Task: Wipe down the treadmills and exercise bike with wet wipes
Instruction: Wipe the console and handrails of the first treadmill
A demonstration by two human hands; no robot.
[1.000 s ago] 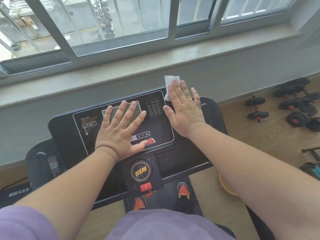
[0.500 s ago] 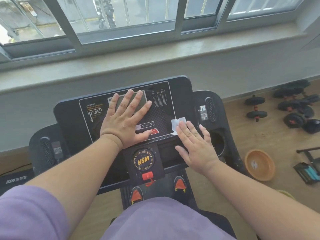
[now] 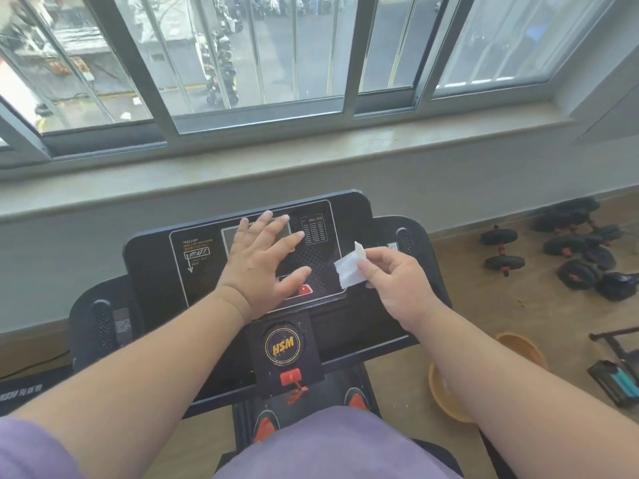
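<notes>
The left hand (image 3: 257, 261) lies flat with fingers spread on the treadmill console (image 3: 249, 271), steadying it. The right hand (image 3: 397, 281) pinches the wet wipe (image 3: 349, 269) between thumb and fingers, lifted just above the console's right edge. This looks like the console-wiping step; next, the wipe likely needs pressing flat onto an uncleaned patch.

Home gym: treadmill (image 3: 166, 257), dumbbells (image 3: 501, 248).

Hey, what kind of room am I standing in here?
Probably a home gym or small workout room. You're at a treadmill console, dumbbells lie on the wooden floor to the right, and a window overlooks a street with parked scooters.
</notes>
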